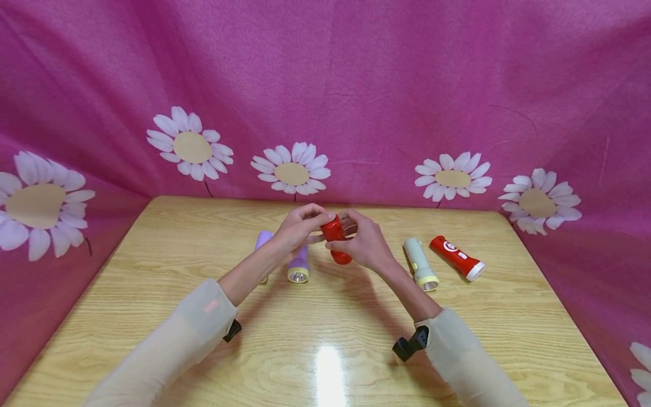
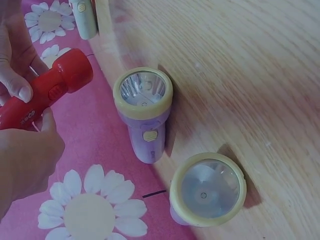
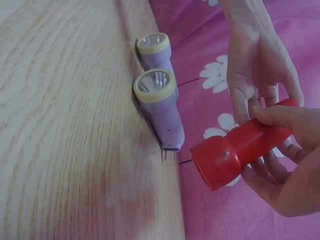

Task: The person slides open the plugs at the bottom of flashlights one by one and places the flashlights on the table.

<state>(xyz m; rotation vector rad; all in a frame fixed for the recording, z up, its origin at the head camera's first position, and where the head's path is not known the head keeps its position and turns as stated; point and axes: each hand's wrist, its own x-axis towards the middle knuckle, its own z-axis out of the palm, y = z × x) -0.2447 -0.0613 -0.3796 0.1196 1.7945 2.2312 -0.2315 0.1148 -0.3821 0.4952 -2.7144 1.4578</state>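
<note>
Above the table, both hands hold a red flashlight (image 1: 334, 230) with its wider end downward in the head view. My left hand (image 1: 299, 227) has its fingers at the narrow upper end. My right hand (image 1: 363, 240) grips the body from the right, thumb across it. The left wrist view shows a switch and small white print on the red flashlight (image 2: 55, 85), with the left hand (image 2: 27, 157) below it. In the right wrist view, the right hand (image 3: 292, 167) pinches the red flashlight (image 3: 245, 147), while the left hand (image 3: 260, 70) is behind its narrow end.
Two purple flashlights lie on the table (image 1: 285, 350) at left, one (image 1: 300, 261) near the hands, another (image 1: 264, 240) partly behind the left wrist. To the right lie a pale green flashlight (image 1: 419, 261) and a red-and-white one (image 1: 455, 255). Pink flowered cloth (image 1: 356, 102) surrounds the table.
</note>
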